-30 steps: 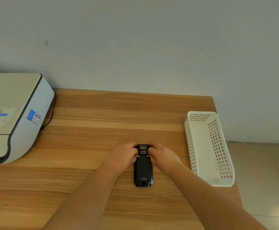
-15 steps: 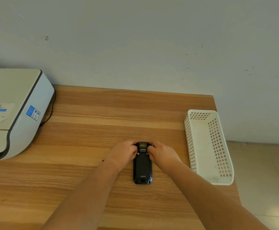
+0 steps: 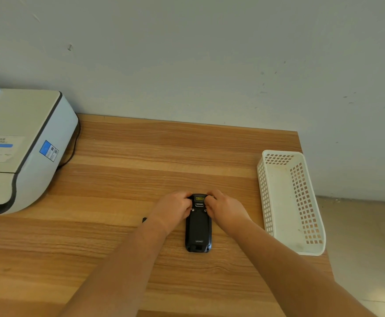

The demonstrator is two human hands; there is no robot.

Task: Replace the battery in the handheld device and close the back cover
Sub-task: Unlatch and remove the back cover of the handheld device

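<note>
Head view shows the handheld device (image 3: 198, 227) face down on the tabletop (image 3: 141, 156), lower centre of frame. Left hand (image 3: 175, 208) and right hand (image 3: 223, 208) curl their fingers round its top end. Uneven pressing there could leave the back cover half-latched or slide the device.

Soft, even daylight; faint shadows, mild wide-angle bending at edges, slight softness.

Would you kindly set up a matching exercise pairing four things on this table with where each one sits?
Things:
1. device
2. basket
3. printer
4. hands (left, right)

Places:
A. left end of the table
B. either side of the device's far end
C. flat, back up, near the middle front
D. right edge of the table

Pairs: 1-C, 2-D, 3-A, 4-B
</note>
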